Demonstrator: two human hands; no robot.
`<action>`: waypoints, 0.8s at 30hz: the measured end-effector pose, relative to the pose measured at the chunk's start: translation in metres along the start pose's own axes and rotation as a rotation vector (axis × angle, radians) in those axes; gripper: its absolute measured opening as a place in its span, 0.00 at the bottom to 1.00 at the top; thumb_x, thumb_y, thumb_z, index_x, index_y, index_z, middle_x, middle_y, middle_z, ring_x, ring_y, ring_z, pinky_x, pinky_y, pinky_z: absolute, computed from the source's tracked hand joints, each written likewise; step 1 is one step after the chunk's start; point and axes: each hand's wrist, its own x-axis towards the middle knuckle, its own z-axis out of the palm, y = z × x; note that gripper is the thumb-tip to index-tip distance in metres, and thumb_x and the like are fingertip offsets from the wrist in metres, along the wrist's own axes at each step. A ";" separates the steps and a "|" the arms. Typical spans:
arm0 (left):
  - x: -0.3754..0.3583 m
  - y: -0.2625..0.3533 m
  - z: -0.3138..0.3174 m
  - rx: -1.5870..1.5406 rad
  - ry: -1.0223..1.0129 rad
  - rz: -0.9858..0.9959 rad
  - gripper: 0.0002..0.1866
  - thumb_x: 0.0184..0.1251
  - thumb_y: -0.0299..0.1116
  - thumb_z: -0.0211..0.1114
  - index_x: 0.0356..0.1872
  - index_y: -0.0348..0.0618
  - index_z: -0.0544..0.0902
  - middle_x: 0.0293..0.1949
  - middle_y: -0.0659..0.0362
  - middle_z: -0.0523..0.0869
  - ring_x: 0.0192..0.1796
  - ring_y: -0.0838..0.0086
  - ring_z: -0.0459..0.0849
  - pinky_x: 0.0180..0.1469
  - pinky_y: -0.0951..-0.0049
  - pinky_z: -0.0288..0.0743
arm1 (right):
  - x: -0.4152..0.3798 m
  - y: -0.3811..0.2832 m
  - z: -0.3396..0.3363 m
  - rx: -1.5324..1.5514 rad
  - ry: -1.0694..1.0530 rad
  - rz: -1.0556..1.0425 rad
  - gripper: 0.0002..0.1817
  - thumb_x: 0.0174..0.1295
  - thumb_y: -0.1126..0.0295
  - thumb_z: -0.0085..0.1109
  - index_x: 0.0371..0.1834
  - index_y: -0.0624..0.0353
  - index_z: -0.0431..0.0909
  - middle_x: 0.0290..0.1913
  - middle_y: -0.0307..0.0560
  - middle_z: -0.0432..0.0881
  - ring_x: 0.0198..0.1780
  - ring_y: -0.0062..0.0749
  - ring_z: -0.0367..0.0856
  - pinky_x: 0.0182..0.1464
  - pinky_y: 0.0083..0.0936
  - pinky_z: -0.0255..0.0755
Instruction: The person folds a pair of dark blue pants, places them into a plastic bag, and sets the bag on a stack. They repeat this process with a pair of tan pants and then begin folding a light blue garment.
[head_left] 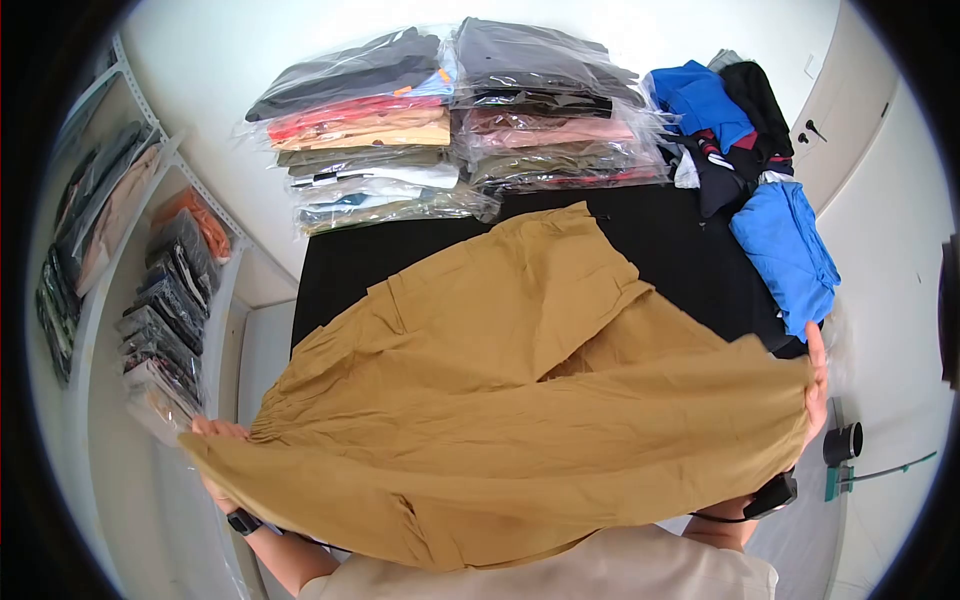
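Note:
Tan trousers (470, 350) are stretched sideways in front of me, partly over the black-covered table (680, 235). Their gathered elastic waist is at the left, and the legs run to the right and toward the back. My left hand (218, 430) grips the waist end, its fingers partly covered by cloth. At the other end, my right hand (817, 385) holds the edge of a leg, with one finger pointing up along it and the rest mostly hidden. A folded blue garment (788, 250) lies just beyond my right hand.
Two stacks of bagged clothes, a left stack (365, 130) and a right stack (550, 110), stand at the table's back. A loose clothes pile (715, 120) sits at the back right. Shelves (95, 400) with bagged garments line the left. A black cup-like container (843, 443) is at the right.

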 end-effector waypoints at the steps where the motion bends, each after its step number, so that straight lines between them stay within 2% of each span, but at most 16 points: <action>1: -0.005 0.003 -0.015 0.241 0.167 -0.111 0.09 0.80 0.34 0.52 0.50 0.40 0.74 0.36 0.61 0.78 0.38 0.74 0.76 0.63 0.67 0.74 | 0.001 0.006 -0.008 0.000 0.001 0.001 0.37 0.61 0.63 0.66 0.71 0.70 0.63 0.49 0.59 0.86 0.49 0.43 0.87 0.55 0.35 0.81; 2: -0.007 0.004 -0.024 0.483 0.332 -0.222 0.10 0.80 0.34 0.53 0.52 0.39 0.75 0.39 0.62 0.81 0.41 0.74 0.79 0.61 0.69 0.75 | 0.008 0.009 -0.007 -0.062 0.112 0.035 0.35 0.63 0.65 0.64 0.71 0.70 0.64 0.51 0.60 0.85 0.52 0.43 0.86 0.57 0.35 0.79; 3: -0.001 -0.001 -0.024 0.483 0.330 -0.222 0.10 0.80 0.34 0.53 0.52 0.39 0.75 0.39 0.62 0.81 0.41 0.74 0.79 0.61 0.69 0.75 | 0.019 0.015 -0.007 -0.123 0.223 0.069 0.32 0.66 0.68 0.61 0.71 0.70 0.64 0.54 0.60 0.84 0.55 0.42 0.85 0.60 0.34 0.78; 4: 0.013 -0.008 -0.022 0.308 0.339 -0.284 0.13 0.81 0.36 0.53 0.54 0.39 0.76 0.44 0.60 0.83 0.45 0.73 0.81 0.61 0.70 0.75 | 0.039 0.030 -0.034 -0.261 0.080 -0.022 0.25 0.70 0.71 0.55 0.69 0.68 0.69 0.59 0.59 0.81 0.58 0.40 0.83 0.61 0.30 0.75; 5: 0.027 -0.015 -0.020 0.132 0.346 -0.343 0.15 0.81 0.37 0.54 0.57 0.38 0.77 0.48 0.59 0.85 0.50 0.72 0.83 0.61 0.70 0.75 | 0.061 0.041 0.004 -0.893 -0.193 -0.595 0.21 0.72 0.72 0.54 0.66 0.67 0.72 0.63 0.57 0.78 0.58 0.36 0.81 0.59 0.26 0.74; 6: 0.041 -0.021 -0.010 0.168 0.276 -0.381 0.19 0.80 0.41 0.56 0.60 0.38 0.78 0.57 0.56 0.84 0.57 0.71 0.83 0.60 0.70 0.75 | 0.084 0.060 0.003 -0.712 -0.179 -0.464 0.21 0.73 0.71 0.53 0.67 0.66 0.72 0.64 0.56 0.78 0.60 0.36 0.80 0.60 0.28 0.74; 7: 0.049 -0.028 -0.001 0.169 0.278 -0.379 0.19 0.80 0.41 0.56 0.60 0.38 0.78 0.57 0.56 0.84 0.57 0.71 0.83 0.60 0.70 0.75 | 0.114 0.071 0.000 -0.132 -0.036 0.058 0.20 0.73 0.69 0.55 0.65 0.65 0.74 0.63 0.56 0.79 0.62 0.38 0.80 0.64 0.32 0.74; 8: 0.055 -0.034 0.007 0.270 0.329 -0.447 0.19 0.80 0.41 0.56 0.59 0.37 0.78 0.56 0.57 0.85 0.56 0.71 0.83 0.60 0.71 0.75 | 0.146 0.096 -0.010 0.131 -0.120 0.218 0.19 0.73 0.67 0.56 0.63 0.65 0.74 0.60 0.54 0.81 0.61 0.37 0.81 0.63 0.34 0.75; 9: 0.058 -0.040 0.009 0.372 0.380 -0.513 0.18 0.80 0.40 0.56 0.59 0.37 0.78 0.56 0.57 0.85 0.56 0.72 0.83 0.60 0.71 0.75 | 0.161 0.118 -0.009 0.150 -0.109 0.352 0.20 0.73 0.67 0.56 0.63 0.66 0.72 0.57 0.55 0.82 0.57 0.38 0.84 0.61 0.34 0.77; 10: 0.054 -0.052 -0.007 0.407 0.375 -0.525 0.19 0.79 0.40 0.58 0.59 0.35 0.79 0.55 0.56 0.86 0.55 0.72 0.84 0.59 0.72 0.75 | 0.163 0.134 -0.002 0.005 -0.069 0.405 0.21 0.73 0.68 0.57 0.64 0.67 0.70 0.57 0.56 0.83 0.57 0.39 0.84 0.60 0.34 0.77; 12: 0.048 -0.055 -0.003 0.407 0.389 -0.579 0.19 0.79 0.40 0.58 0.58 0.35 0.79 0.55 0.56 0.86 0.55 0.72 0.84 0.59 0.71 0.75 | 0.157 0.168 0.003 -0.392 -0.003 0.456 0.32 0.67 0.65 0.66 0.69 0.71 0.66 0.57 0.57 0.83 0.58 0.38 0.83 0.59 0.30 0.76; 13: 0.044 -0.057 0.002 0.405 0.402 -0.644 0.19 0.78 0.40 0.59 0.58 0.34 0.79 0.54 0.55 0.86 0.55 0.72 0.84 0.59 0.71 0.76 | 0.156 0.185 -0.009 -0.674 -0.080 0.423 0.37 0.64 0.61 0.70 0.68 0.74 0.66 0.55 0.56 0.83 0.56 0.37 0.83 0.58 0.28 0.77; 15: 0.040 -0.058 0.010 0.371 0.431 -0.637 0.20 0.77 0.40 0.61 0.58 0.34 0.79 0.54 0.55 0.86 0.54 0.72 0.84 0.58 0.72 0.76 | 0.143 0.209 -0.017 -1.011 -0.132 0.302 0.34 0.62 0.60 0.71 0.64 0.75 0.71 0.51 0.54 0.84 0.51 0.35 0.84 0.55 0.28 0.78; 19: 0.042 -0.060 0.018 0.429 0.413 -0.646 0.19 0.75 0.39 0.64 0.58 0.35 0.79 0.53 0.56 0.87 0.52 0.73 0.85 0.57 0.72 0.77 | 0.140 0.213 -0.010 -1.125 -0.120 0.337 0.28 0.59 0.61 0.73 0.56 0.71 0.78 0.44 0.50 0.85 0.45 0.31 0.83 0.49 0.27 0.78; 21: 0.047 -0.063 0.018 0.507 0.385 -0.653 0.19 0.75 0.39 0.65 0.58 0.36 0.80 0.53 0.56 0.87 0.51 0.73 0.85 0.56 0.71 0.77 | 0.145 0.213 -0.009 -1.220 -0.216 0.308 0.18 0.58 0.64 0.72 0.45 0.67 0.82 0.37 0.46 0.85 0.39 0.28 0.82 0.44 0.26 0.77; 24: 0.047 -0.068 0.008 0.529 0.402 -0.672 0.20 0.74 0.39 0.65 0.59 0.37 0.80 0.53 0.56 0.87 0.51 0.73 0.86 0.56 0.71 0.77 | 0.153 0.217 -0.017 -1.151 -0.210 0.319 0.14 0.57 0.65 0.72 0.37 0.65 0.82 0.33 0.44 0.84 0.37 0.26 0.81 0.41 0.25 0.76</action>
